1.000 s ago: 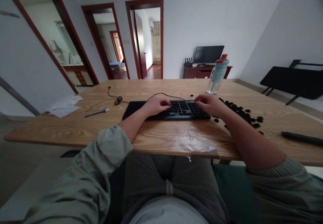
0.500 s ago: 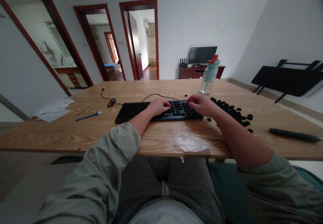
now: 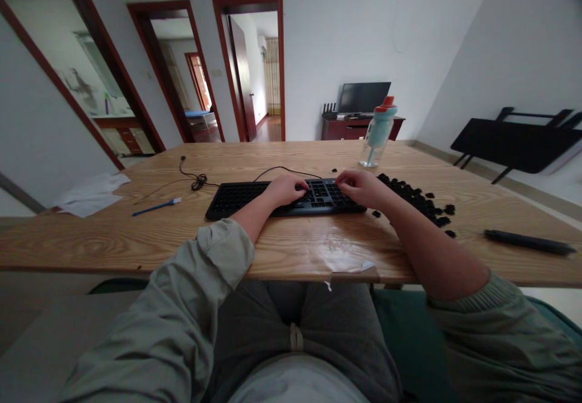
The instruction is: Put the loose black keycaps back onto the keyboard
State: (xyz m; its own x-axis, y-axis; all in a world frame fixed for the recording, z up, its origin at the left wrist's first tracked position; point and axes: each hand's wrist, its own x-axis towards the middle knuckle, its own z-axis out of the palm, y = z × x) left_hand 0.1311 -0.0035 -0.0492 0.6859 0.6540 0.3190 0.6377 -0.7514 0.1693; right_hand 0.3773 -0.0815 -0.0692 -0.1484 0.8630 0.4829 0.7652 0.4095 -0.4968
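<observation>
A black keyboard point(image 3: 236, 199) lies on the wooden table in front of me. My left hand point(image 3: 287, 189) rests over its middle, fingers curled and thumb close to the fingertips. What the left fingertips hold, if anything, is too small to make out. Over the keyboard's right end, my right hand point(image 3: 358, 187) has thumb and fingers pinched together at the back edge. Anything between those fingers is hidden. Right of this hand lies a pile of small black pieces that look like keycaps point(image 3: 411, 200), partly behind my forearm. Single pieces lie apart from it.
A clear bottle with a red and blue top point(image 3: 376, 133) stands behind the pile. To the left are a coiled cable point(image 3: 199, 182), a blue brush point(image 3: 157, 207) and white paper point(image 3: 93, 194). A long black object point(image 3: 530, 242) lies far right. Torn film point(image 3: 352, 265) covers the front edge.
The view has shifted very slightly. Both hands keep nearly the same places on the keyboard, and nothing else has visibly moved.
</observation>
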